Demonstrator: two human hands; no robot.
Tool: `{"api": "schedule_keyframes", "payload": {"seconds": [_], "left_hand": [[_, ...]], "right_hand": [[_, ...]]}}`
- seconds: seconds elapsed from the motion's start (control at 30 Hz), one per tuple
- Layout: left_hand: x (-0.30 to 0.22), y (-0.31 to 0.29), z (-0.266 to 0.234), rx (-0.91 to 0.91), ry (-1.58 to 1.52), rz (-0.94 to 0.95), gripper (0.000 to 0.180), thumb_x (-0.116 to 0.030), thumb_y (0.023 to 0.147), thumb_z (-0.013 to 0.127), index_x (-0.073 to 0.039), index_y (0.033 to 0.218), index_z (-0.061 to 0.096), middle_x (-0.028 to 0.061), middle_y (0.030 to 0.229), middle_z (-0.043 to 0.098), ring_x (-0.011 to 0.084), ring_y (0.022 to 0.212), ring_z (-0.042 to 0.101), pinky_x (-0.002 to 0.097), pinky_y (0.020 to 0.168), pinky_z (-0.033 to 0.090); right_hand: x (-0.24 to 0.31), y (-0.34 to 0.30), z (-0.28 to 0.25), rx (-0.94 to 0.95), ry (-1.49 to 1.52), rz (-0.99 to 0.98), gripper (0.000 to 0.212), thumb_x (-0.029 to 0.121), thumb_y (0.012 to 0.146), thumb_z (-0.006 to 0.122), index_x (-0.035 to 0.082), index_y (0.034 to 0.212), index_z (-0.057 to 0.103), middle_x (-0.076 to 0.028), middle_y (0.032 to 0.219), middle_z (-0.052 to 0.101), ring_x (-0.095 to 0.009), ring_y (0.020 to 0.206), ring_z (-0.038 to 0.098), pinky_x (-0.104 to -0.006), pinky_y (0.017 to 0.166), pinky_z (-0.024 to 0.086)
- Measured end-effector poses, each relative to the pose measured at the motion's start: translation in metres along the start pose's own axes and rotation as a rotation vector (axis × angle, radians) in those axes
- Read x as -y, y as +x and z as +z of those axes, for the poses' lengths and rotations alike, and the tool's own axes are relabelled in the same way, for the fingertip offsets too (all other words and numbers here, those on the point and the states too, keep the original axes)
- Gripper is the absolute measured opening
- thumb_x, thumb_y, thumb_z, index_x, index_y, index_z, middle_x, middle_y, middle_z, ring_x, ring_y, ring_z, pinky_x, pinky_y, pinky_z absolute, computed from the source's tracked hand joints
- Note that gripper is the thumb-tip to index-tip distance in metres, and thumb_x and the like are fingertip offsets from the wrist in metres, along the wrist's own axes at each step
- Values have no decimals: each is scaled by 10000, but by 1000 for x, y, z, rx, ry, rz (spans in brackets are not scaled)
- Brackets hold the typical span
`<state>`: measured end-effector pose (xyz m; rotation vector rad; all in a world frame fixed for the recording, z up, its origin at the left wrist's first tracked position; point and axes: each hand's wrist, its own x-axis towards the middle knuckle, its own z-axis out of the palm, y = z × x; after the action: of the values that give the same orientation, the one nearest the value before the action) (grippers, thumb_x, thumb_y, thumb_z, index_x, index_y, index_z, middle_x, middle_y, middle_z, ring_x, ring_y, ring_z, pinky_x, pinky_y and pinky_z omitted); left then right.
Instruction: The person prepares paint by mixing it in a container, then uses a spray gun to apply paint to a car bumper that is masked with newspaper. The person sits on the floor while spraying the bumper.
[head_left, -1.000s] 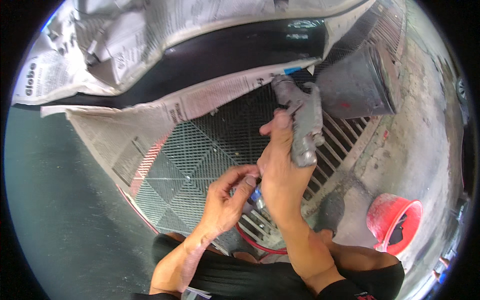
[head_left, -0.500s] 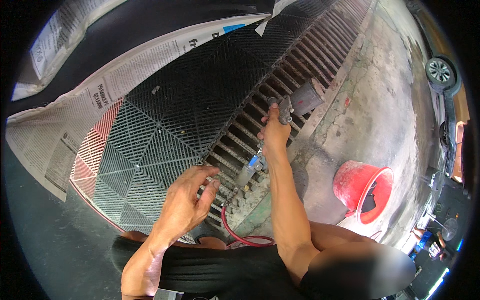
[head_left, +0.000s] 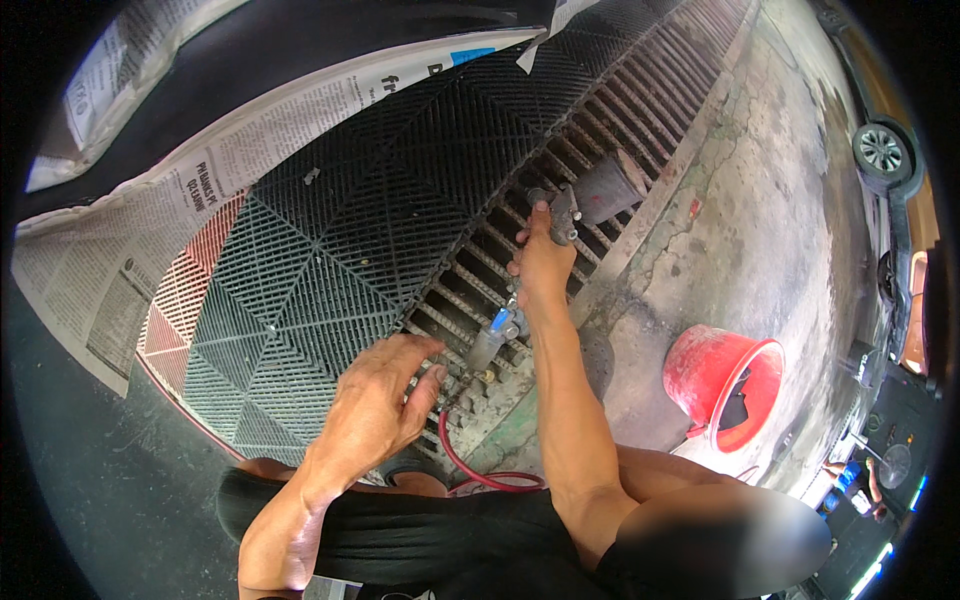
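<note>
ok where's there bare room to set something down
Bare concrete between the metal grate and the red bucket; the black floor tiles between the newspaper and the grate. Crowded: around the right hand with its grey spray gun, and beside the left hand, by the blue-levered valve and red hose.

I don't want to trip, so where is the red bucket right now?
In the head view, the red bucket is right of centre, on the concrete floor, lower and further right than the right hand.
</note>
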<state>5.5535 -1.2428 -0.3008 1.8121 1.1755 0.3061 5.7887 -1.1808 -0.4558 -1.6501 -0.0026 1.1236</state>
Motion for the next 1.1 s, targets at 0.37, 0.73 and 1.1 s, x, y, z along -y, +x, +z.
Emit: {"api": "schedule_keyframes", "payload": {"seconds": [0.37,0.73,1.1], "left_hand": [[9,-1,-10,-80,-29,27,283,-146,1037,707,12,1272,725,232,1193,756,421,1090,745,479,968,597],[-15,-6,-51,-229,-887,-50,372,-194,1161,608,38,1450,640,74,1296,686,153,1102,665,298,967,540],[-5,-12,-65,-272,-821,10,319,-154,1169,562,38,1407,652,40,1271,643,110,1088,610,272,932,510]], "right_hand": [[57,-74,39,-95,85,-212,509,525,1081,719,34,943,716,40,615,473,-78,474,394,-269,456,288],[141,-227,85,564,-43,-440,448,409,1125,683,-11,1284,677,-62,973,702,-34,579,474,-222,501,355],[131,-238,126,752,71,-501,332,304,1081,777,-18,1109,704,47,779,603,-21,672,477,-247,542,373]]}}
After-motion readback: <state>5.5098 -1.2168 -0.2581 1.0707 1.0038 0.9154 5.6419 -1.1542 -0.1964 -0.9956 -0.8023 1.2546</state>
